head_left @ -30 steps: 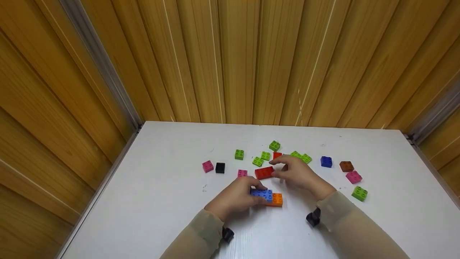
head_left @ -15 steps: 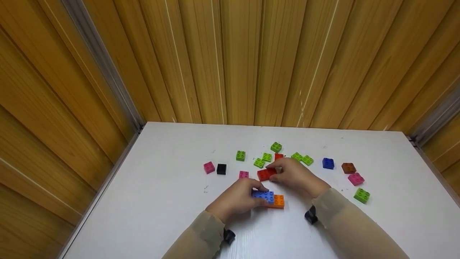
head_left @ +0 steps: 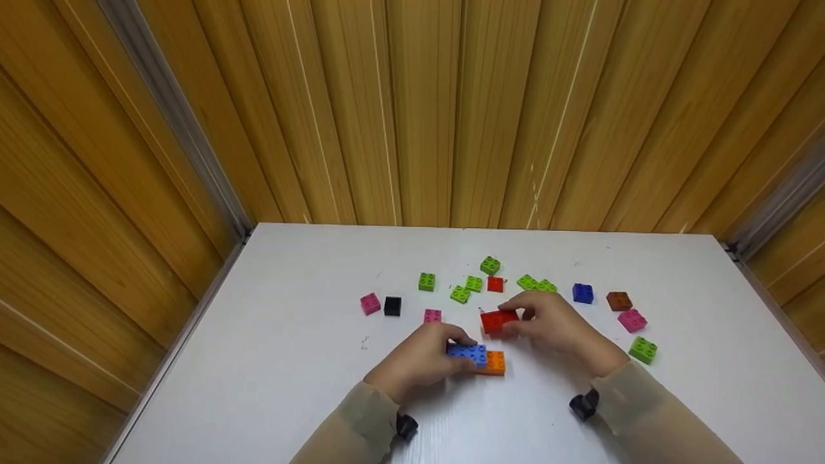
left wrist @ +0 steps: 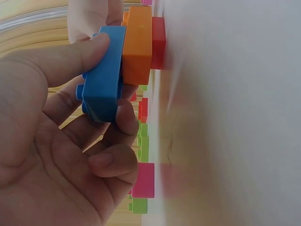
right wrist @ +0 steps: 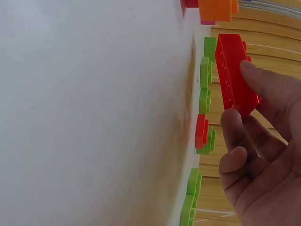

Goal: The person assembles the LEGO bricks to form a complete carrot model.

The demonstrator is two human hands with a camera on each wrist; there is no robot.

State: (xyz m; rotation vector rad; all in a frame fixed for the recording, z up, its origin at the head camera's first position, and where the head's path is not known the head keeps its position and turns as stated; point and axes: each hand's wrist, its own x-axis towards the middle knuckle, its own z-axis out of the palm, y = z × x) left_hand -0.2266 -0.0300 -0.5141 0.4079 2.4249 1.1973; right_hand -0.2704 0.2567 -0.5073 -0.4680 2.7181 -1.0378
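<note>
My left hand (head_left: 419,357) pinches a blue building brick (head_left: 469,353) between thumb and fingers. That brick sits offset on an orange brick (head_left: 495,363); the left wrist view shows a red brick (left wrist: 159,43) under the orange one, at the table surface. My right hand (head_left: 557,322) pinches a long red brick (head_left: 497,321) by its right end, up and to the right of the stack. In the right wrist view this long red brick (right wrist: 233,70) is off the table, its hollow underside partly showing.
Several light green bricks (head_left: 474,283) and a small red brick (head_left: 495,284) lie behind the hands. A black brick (head_left: 392,306) and pink bricks (head_left: 370,303) are at left. Dark blue (head_left: 582,293) and brown (head_left: 619,300) bricks lie at right. Wood-patterned panels (head_left: 425,116) border the white table (head_left: 277,361).
The right hand has taken hold of the long red brick, lifted it and brought it slightly toward the stack. The left hand keeps its grip on the blue brick, almost unmoved.
</note>
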